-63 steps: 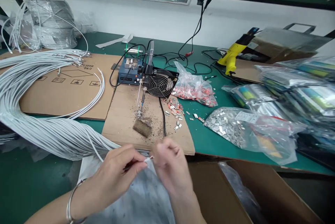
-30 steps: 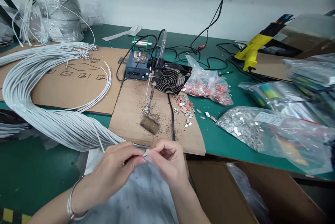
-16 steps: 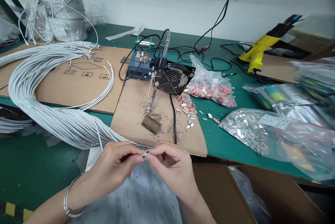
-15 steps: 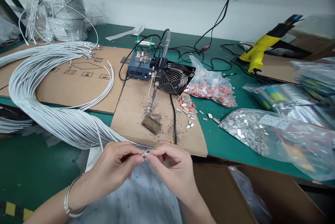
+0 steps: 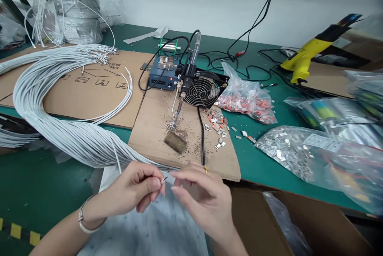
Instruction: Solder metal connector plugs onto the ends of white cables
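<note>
Pinched between the thumb and forefinger of my left hand (image 5: 140, 186) is the end of a white cable (image 5: 163, 181), with a short dark wire tip poking out. My right hand (image 5: 203, 198) is just to the right of that tip, thumb and fingers apart, with nothing visible between them. Beyond my hands a thick bundle of white cables (image 5: 74, 144) curves across the bench and reaches its edge. A soldering iron (image 5: 180, 106) hangs tip-down in a stand over a heap of solder bits, behind a brown sponge (image 5: 175, 142).
A blue soldering station (image 5: 161, 77) and a black fan (image 5: 201, 93) stand at the back of the cardboard (image 5: 149, 140). Loose small connectors (image 5: 220, 124) lie to their right, near bags of orange parts (image 5: 248, 106) and metal parts (image 5: 284, 152). A yellow heat gun (image 5: 308, 56) rests farther right.
My right hand has let go of the cable end and moved slightly right, its fingers parting. My left hand still pinches the cable. The view has shifted slightly.
</note>
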Motion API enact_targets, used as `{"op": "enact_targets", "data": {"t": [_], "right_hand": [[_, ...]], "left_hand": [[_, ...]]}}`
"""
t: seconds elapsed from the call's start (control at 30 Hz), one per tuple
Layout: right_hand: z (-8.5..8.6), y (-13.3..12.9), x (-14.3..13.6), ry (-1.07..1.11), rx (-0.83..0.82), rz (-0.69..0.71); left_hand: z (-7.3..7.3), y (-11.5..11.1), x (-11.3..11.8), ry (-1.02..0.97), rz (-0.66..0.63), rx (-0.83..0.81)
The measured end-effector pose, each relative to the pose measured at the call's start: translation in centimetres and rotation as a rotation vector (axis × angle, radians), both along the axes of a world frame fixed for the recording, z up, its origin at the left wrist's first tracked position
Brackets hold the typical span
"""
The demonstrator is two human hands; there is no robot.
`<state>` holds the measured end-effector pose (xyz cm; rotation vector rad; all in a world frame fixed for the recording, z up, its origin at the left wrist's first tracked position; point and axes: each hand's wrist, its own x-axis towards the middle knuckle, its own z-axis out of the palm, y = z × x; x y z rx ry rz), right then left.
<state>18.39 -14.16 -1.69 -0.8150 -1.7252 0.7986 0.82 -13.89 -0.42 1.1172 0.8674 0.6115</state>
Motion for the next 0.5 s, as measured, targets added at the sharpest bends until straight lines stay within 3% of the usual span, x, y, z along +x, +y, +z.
{"op": "enact_targets", "data": {"t": [0.1,0.3,0.37,0.5], "right_hand": [[1.0,1.0,0.5,-0.078,-0.067,0.09],[1.9,1.7,0.9,-0.232,-0.117,0.245],[1.3,1.7,0.4,-0.083,-0.164,0.282],[-1.1,1.3,-2.0,0.462,-0.219,0.208]], "left_hand": [[0.3,0.2,-0.1,0.016,-0.071,-0.009],[0.7,0.4,-0.4,0.14,-0.105,0.122],[0.6,0.6,-0.3,0.075,-0.131,0.045],[-0.2,1.3,0.4,-0.16,-0.174,-0.106]]}}
